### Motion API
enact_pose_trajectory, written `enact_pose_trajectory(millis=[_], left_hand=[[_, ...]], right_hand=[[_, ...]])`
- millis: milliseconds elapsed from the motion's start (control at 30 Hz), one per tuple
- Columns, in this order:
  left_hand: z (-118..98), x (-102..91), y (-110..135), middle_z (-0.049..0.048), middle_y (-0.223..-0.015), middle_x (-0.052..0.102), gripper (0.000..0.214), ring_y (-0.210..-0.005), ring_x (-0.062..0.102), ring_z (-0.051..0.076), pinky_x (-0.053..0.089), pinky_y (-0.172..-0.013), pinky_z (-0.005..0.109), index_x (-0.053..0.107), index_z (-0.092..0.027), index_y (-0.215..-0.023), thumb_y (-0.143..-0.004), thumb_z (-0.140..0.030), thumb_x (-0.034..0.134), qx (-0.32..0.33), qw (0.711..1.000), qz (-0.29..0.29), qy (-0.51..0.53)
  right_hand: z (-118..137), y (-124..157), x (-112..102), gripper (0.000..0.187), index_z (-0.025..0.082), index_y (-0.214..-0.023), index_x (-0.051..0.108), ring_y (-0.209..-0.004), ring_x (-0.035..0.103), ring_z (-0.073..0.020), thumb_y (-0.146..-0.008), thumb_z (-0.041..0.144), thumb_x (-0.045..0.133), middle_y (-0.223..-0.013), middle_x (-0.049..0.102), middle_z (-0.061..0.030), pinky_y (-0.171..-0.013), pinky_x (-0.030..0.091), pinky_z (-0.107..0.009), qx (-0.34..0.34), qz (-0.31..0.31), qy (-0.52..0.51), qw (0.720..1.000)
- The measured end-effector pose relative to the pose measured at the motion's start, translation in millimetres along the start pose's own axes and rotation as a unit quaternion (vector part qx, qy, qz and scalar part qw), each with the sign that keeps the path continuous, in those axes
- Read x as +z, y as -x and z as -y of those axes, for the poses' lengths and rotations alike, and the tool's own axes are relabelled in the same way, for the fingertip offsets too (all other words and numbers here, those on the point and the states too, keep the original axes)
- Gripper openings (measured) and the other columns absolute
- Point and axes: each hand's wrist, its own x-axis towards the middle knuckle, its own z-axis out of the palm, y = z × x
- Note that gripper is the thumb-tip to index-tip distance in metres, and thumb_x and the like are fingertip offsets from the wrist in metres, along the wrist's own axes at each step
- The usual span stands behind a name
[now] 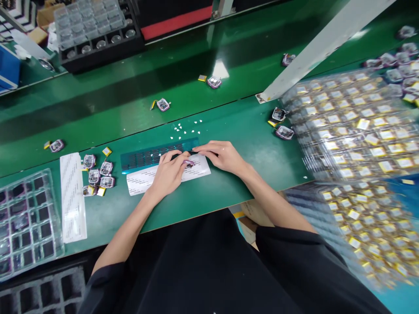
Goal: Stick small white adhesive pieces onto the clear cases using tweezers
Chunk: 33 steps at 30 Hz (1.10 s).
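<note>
My left hand (pixel 168 172) rests over a white printed sheet (pixel 140 181), its fingers closed around a small purple-rimmed electronic device (pixel 189 163) that they partly cover. From the right, my right hand (pixel 222 155) reaches in with thumb and forefinger pinched together near that device. Something thin and dark shows at those fingertips, too small to name. Just behind both hands lies a translucent blue strip (pixel 140 160) bearing rows of dark pieces. Small white bits (pixel 180 128) are scattered on the green bench beyond it.
Several similar devices with yellow batteries (pixel 94 176) sit to the left, beside another white sheet (pixel 72 196) and a clear compartment tray (pixel 29 218). Stacked clear trays of batteries (pixel 353 126) stand right. A white post (pixel 324 52) slants behind. More devices (pixel 163 104) lie on the far green surface.
</note>
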Motion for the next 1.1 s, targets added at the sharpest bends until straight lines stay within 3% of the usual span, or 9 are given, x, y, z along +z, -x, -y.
enact_pose_trajectory(millis=[100, 233, 300, 367, 467, 600, 833, 967, 1100], left_hand=[[-1, 2.8, -1, 0.008, -0.126, 0.074, 0.024, -0.128, 0.055, 0.029, 0.04, -0.107, 0.048, 0.064, -0.019, -0.118, -0.104, -0.017, 0.045, 0.009, 1.0, -0.007, -0.014], [-15, -12.1, 9, 0.0071, -0.127, 0.075, 0.022, -0.126, 0.059, 0.03, 0.033, -0.111, 0.053, 0.067, -0.021, -0.11, -0.101, -0.013, 0.048, 0.059, 0.998, -0.022, -0.019], [-22, -27.2, 15, 0.0063, -0.123, 0.076, 0.021, -0.121, 0.063, 0.028, 0.036, -0.109, 0.052, 0.068, -0.023, -0.107, -0.1, -0.014, 0.05, 0.063, 0.995, -0.072, 0.041], [-22, -41.9, 17, 0.0057, -0.109, 0.078, 0.019, -0.106, 0.069, 0.024, 0.044, -0.101, 0.046, 0.068, -0.024, -0.109, -0.102, -0.02, 0.05, -0.012, 0.971, -0.17, 0.17], [-9, -54.6, 13, 0.0055, -0.089, 0.078, 0.015, -0.082, 0.071, 0.02, 0.052, -0.079, 0.035, 0.067, -0.022, -0.104, -0.099, -0.03, 0.056, -0.177, 0.865, -0.245, 0.4], [10, -52.0, 7, 0.0071, -0.083, 0.076, 0.014, -0.068, 0.064, 0.017, 0.05, -0.065, 0.03, 0.071, -0.018, -0.088, -0.084, -0.032, 0.069, -0.263, 0.749, -0.192, 0.577], [12, -39.6, 8, -0.0008, -0.065, 0.069, 0.016, -0.053, 0.06, 0.01, 0.053, -0.056, 0.025, 0.071, -0.018, -0.072, -0.068, -0.028, 0.082, -0.307, 0.694, -0.27, 0.593], [9, -38.4, 7, -0.003, -0.062, 0.068, 0.022, -0.054, 0.068, 0.013, 0.06, -0.06, 0.026, 0.065, -0.018, -0.069, -0.058, -0.023, 0.084, -0.356, 0.633, -0.316, 0.611], [3, -38.1, 6, -0.0042, -0.063, 0.067, 0.028, -0.056, 0.069, 0.014, 0.063, -0.063, 0.029, 0.057, -0.018, -0.067, -0.055, -0.021, 0.083, -0.358, 0.628, -0.305, 0.62]], right_hand=[[0, -1, -3, 0.029, 0.027, -0.12, 0.074, -0.084, 0.074, -0.0181, -0.102, 0.019, 0.053, -0.121, 0.077, -0.0009, -0.075, 0.061, -0.035, -0.055, -0.029, 0.075, 0.995], [16, -25, -14, 0.033, 0.031, -0.123, 0.072, -0.077, 0.073, -0.015, -0.1, 0.014, 0.055, -0.12, 0.077, 0.0012, -0.074, 0.061, -0.033, -0.081, -0.177, 0.106, 0.975], [28, -40, -15, 0.032, 0.032, -0.124, 0.072, -0.075, 0.073, -0.0145, -0.101, 0.016, 0.057, -0.12, 0.077, 0.0019, -0.073, 0.061, -0.033, -0.094, -0.223, 0.097, 0.965], [39, -50, -9, 0.03, 0.033, -0.123, 0.072, -0.078, 0.074, -0.0157, -0.102, 0.019, 0.056, -0.12, 0.077, 0.0018, -0.073, 0.061, -0.035, -0.1, -0.237, 0.091, 0.962], [48, -52, 10, 0.03, 0.034, -0.123, 0.073, -0.085, 0.076, -0.0184, -0.103, 0.022, 0.053, -0.121, 0.076, 0.0014, -0.072, 0.062, -0.038, -0.11, -0.215, 0.081, 0.967], [51, -39, 28, 0.043, 0.036, -0.133, 0.066, -0.092, 0.076, -0.0179, -0.099, 0.013, 0.052, -0.127, 0.073, 0.0027, -0.07, 0.064, -0.037, -0.18, -0.138, 0.038, 0.973], [62, -29, 30, 0.029, 0.035, -0.121, 0.074, -0.087, 0.074, -0.0166, -0.106, 0.025, 0.051, -0.125, 0.074, 0.0047, -0.068, 0.064, -0.034, -0.209, -0.027, 0.113, 0.971], [64, -33, 33, 0.024, 0.033, -0.116, 0.076, -0.083, 0.073, -0.0158, -0.101, 0.021, 0.061, -0.124, 0.074, 0.0052, -0.062, 0.062, -0.03, -0.252, -0.043, 0.16, 0.953], [64, -34, 34, 0.026, 0.031, -0.119, 0.074, -0.087, 0.073, -0.0165, -0.101, 0.019, 0.061, -0.123, 0.075, 0.0047, -0.066, 0.063, -0.032, -0.25, -0.041, 0.163, 0.954]])
